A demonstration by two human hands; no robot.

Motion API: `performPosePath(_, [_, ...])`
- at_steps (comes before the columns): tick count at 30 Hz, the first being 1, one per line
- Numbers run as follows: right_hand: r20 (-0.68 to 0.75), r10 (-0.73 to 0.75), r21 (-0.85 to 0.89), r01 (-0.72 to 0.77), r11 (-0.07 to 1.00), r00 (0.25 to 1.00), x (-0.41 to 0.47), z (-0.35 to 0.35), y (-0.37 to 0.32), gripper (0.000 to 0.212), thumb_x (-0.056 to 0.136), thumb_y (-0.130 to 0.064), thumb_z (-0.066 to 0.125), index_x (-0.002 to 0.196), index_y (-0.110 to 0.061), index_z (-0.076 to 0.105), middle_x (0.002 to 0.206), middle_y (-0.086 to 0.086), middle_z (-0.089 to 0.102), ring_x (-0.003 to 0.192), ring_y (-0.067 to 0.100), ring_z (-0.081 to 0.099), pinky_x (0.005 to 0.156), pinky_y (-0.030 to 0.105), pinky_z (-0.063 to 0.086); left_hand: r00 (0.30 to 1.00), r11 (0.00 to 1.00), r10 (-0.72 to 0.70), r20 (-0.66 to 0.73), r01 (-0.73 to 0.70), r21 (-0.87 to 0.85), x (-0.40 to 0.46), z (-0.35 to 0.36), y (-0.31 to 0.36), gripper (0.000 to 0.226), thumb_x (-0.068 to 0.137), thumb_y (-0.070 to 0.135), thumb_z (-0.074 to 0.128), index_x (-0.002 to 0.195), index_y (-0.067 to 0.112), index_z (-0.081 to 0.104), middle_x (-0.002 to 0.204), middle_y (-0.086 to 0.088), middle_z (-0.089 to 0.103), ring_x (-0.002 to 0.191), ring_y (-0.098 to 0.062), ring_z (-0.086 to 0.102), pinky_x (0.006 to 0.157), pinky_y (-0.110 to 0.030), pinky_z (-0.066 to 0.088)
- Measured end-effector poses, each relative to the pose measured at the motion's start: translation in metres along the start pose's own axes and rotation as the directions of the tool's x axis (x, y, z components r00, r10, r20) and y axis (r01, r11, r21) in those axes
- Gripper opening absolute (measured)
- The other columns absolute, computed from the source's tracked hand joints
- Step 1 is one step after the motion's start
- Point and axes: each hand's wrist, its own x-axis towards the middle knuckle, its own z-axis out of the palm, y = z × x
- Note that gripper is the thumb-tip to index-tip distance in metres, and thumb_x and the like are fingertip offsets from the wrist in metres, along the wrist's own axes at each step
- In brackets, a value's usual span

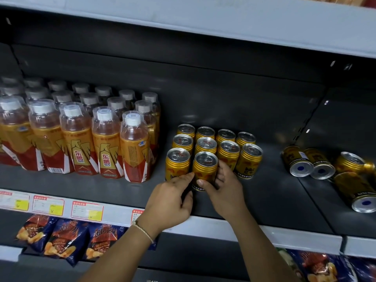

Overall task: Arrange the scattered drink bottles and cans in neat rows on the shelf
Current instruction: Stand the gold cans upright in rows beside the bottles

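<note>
Cans: the front gold can (204, 167), rigid, slick and probably heavy, sits between my left hand (173, 197) and right hand (222, 187), both gripping its lower sidewall.

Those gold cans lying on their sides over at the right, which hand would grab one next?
Probably the right hand. It is nearer the fallen cans, with open shelf between. The left hand would have to cross over it.

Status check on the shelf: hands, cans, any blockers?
Both hands, left hand and right hand, grip the front can in the upright gold block. Four loose cans lie tipped to the right. Nothing in the way.
</note>
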Motion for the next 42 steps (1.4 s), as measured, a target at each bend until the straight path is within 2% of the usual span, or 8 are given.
performPosePath(10, [0.004,-0.002,0.005,0.002,1.0,1.0,-0.002,0.0,-0.002,0.073,0.081,-0.024,0.082,0.144,-0.031,0.045,0.139,-0.013,0.058,0.126,0.004,0.056,0.104,0.028,0.048,0.999,1.0,0.01,-0.038,-0.01,-0.002,-0.001,-0.004,0.005,0.049,0.083,0.03,0.055,0.13,0.018,0.058,0.12,0.0,0.067,0.102,-0.017,0.064,0.084,-0.032,0.055])
performPosePath(19, [-0.038,0.027,0.058,-0.024,0.998,0.999,-0.009,-0.014,-0.007,0.072,0.085,-0.029,0.078,0.147,-0.023,0.043,0.142,-0.004,0.056,0.126,0.007,0.055,0.106,0.031,0.048,0.99,0.988,0.061,-0.128,-0.078,-0.135,0.001,-0.009,0.02,0.028,0.082,0.024,0.061,0.106,0.014,0.072,0.094,0.005,0.071,0.084,-0.007,0.065,0.07,-0.029,0.056])
performPosePath(24, [-0.135,-0.028,-0.026,0.025,0.999,0.99,-0.014,-0.055,-0.012,0.055,0.089,-0.035,0.072,0.138,-0.021,0.053,0.133,-0.007,0.062,0.12,0.003,0.058,0.098,0.016,0.049,0.975,0.957,0.118,-0.188,-0.163,-0.242,0.019,0.005,0.058,0.025,0.083,0.015,0.064,0.107,0.011,0.071,0.096,0.002,0.071,0.086,-0.007,0.065,0.074,-0.024,0.055])
performPosePath(27, [-0.206,-0.047,-0.069,0.033,0.997,0.977,-0.016,-0.091,-0.012,0.041,0.091,-0.032,0.069,0.13,-0.023,0.058,0.122,-0.012,0.067,0.113,-0.002,0.061,0.098,0.019,0.051,0.97,0.94,0.139,-0.197,-0.192,-0.282,0.039,0.02,0.089,0.025,0.084,0.011,0.063,0.108,0.009,0.07,0.097,-0.001,0.071,0.085,-0.009,0.065,0.072,-0.024,0.054])
performPosePath(33, [-0.36,-0.043,-0.195,-0.03,0.98,0.932,-0.018,-0.168,0.008,0.028,0.094,-0.027,0.067,0.12,-0.02,0.06,0.102,-0.016,0.063,0.094,-0.005,0.059,0.073,-0.003,0.041,0.994,0.93,0.089,-0.056,-0.103,-0.354,0.081,0.066,0.143,0.038,0.087,0.005,0.059,0.125,0.011,0.06,0.109,-0.001,0.067,0.1,-0.01,0.061,0.088,-0.028,0.051])
performPosePath(37, [-0.391,-0.056,-0.307,-0.073,0.949,0.919,-0.016,-0.209,0.028,0.005,0.096,-0.028,0.063,0.097,-0.024,0.06,0.083,-0.012,0.065,0.075,0.002,0.06,0.058,0.008,0.038,0.996,0.906,0.022,0.084,0.015,-0.422,0.104,0.103,0.173,0.044,0.092,0.007,0.053,0.136,0.014,0.049,0.13,-0.001,0.058,0.116,-0.009,0.054,0.101,-0.025,0.044])
performPosePath(40, [-0.411,-0.093,-0.386,-0.081,0.919,0.907,-0.013,-0.233,0.042,0.008,0.095,-0.028,0.062,0.1,-0.021,0.063,0.089,-0.009,0.067,0.078,0.004,0.06,0.062,0.009,0.04,0.988,0.893,-0.012,0.157,0.081,-0.444,0.115,0.128,0.191,0.044,0.095,0.013,0.049,0.139,0.019,0.046,0.138,0.002,0.052,0.124,-0.009,0.049,0.105,-0.022,0.037])
performPosePath(42, [-0.454,-0.099,-0.364,-0.083,0.928,0.886,-0.013,-0.248,0.048,0.006,0.093,-0.025,0.064,0.096,-0.02,0.063,0.089,-0.006,0.069,0.08,0.006,0.063,0.069,0.023,0.052,0.985,0.887,-0.013,0.17,0.089,-0.453,0.121,0.143,0.203,0.043,0.096,0.015,0.048,0.139,0.02,0.047,0.138,0.002,0.052,0.125,-0.01,0.047,0.103,-0.018,0.033])
